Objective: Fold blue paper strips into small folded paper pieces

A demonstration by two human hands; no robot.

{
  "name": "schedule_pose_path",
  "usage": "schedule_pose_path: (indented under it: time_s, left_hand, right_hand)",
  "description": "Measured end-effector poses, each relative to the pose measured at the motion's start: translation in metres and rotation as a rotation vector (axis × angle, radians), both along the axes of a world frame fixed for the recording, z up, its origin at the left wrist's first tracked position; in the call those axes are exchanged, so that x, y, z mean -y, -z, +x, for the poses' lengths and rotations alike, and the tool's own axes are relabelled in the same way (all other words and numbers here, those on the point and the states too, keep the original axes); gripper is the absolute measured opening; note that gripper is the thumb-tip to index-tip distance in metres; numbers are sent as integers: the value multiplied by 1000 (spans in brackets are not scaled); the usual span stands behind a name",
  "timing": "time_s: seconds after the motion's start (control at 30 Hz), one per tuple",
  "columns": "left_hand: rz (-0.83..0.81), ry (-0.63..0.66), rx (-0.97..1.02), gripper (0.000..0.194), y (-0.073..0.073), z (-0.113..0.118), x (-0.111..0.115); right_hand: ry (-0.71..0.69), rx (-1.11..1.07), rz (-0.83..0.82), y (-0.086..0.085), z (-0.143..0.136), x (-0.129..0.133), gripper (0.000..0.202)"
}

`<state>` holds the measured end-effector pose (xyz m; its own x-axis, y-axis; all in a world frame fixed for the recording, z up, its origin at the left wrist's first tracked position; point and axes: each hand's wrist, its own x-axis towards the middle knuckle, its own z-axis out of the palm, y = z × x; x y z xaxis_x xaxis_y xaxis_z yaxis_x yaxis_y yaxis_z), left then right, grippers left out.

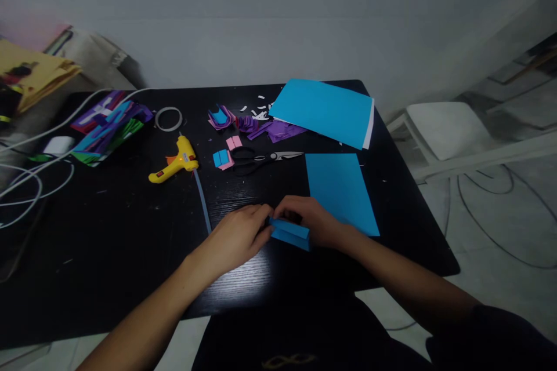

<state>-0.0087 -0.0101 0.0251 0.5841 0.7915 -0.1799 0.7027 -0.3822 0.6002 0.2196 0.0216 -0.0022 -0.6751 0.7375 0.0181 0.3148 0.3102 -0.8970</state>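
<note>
A folded strip of blue paper (290,234) is held between my two hands near the table's front edge. My left hand (241,233) pinches its left end between thumb and fingers. My right hand (311,217) is closed on its far side, fingertips meeting those of my left hand. A flat blue sheet (342,191) lies just beyond my right hand. Scissors (274,156) lie beyond both hands, with small folded blue and pink pieces (223,158) at their left.
On the black table (108,243) are a yellow glue gun (176,161), a tape ring (169,119), colored paper strips (108,127), purple folded paper (282,130), white scraps (261,113) and a blue sheet stack (324,109). White cables (41,185) cross the left side; a white chair (448,127) stands right.
</note>
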Motion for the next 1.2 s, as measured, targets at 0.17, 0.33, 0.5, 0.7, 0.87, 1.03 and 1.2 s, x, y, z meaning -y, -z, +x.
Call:
schedule_pose_path:
  time_s: [0.17, 0.33, 0.5, 0.7, 0.87, 1.03, 1.2]
  left_hand:
    - [19, 8, 9, 3, 0, 0, 1]
    - [5, 6, 8, 5, -3, 1, 1]
    - [9, 3, 13, 6, -5, 1, 1]
    - [13, 10, 8, 8, -5, 1, 2]
    - [-4, 19, -11, 8, -9, 2, 2]
    - [-7, 20, -29, 7, -12, 2, 2]
    - [11, 10, -32, 10, -12, 1, 4]
  right_hand:
    - [-24, 5, 3, -1, 2, -1, 8]
    - [-7, 14, -26, -1, 1, 0, 4]
    - [-3, 25, -31, -3, 1, 0, 4]
    - [-18, 40, -27, -3, 2, 0, 4]
    - [-8, 16, -18, -1, 2, 1, 4]
    - [-9, 15, -27, -2, 2, 0, 3]
    - [-7, 46, -41, -4, 3, 0, 3]
